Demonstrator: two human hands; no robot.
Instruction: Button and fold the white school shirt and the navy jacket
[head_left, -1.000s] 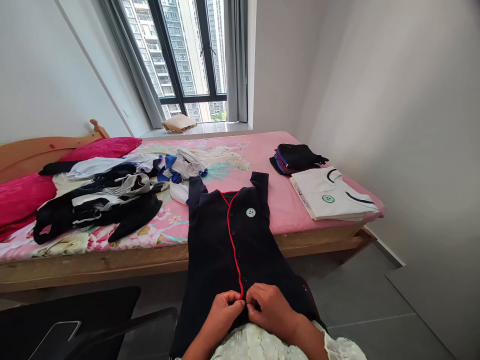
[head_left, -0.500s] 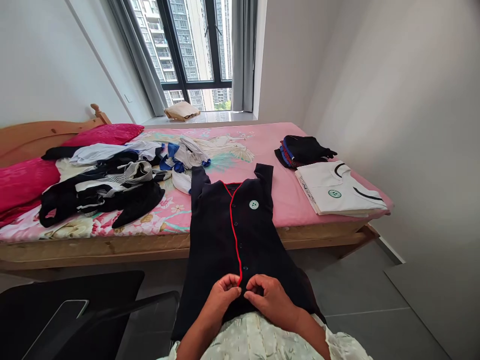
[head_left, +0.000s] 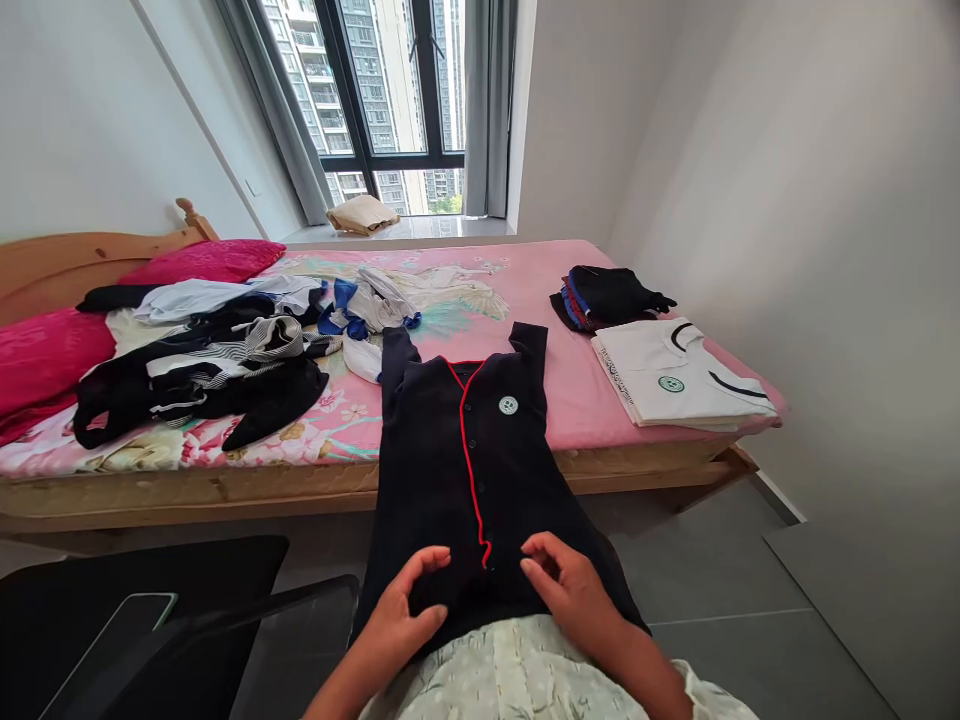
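Observation:
A black cardigan (head_left: 427, 460) with red edging, dark buttons and a round white-green badge lies front up, its sleeves and top on the bed and its lower part over my lap. My left hand (head_left: 409, 605) hovers above its lower left side, thumb and fingers apart, holding nothing. Over the lower right side is my right hand (head_left: 570, 585), also open, its curled fingers apart from the thumb. Between the two hands the lower end of the red edging curls over near a button.
The bed (head_left: 525, 290) bears a heap of loose clothes (head_left: 202, 380) at left, and a dark folded stack (head_left: 611, 300) and folded white shirts (head_left: 694, 395) at right. A black chair (head_left: 225, 580) with a phone (head_left: 112, 645) on it stands left of me.
Both hands have let go of the cardigan's front edge near the bottom and moved apart, left hand leftward, right hand rightward. The view has shifted slightly.

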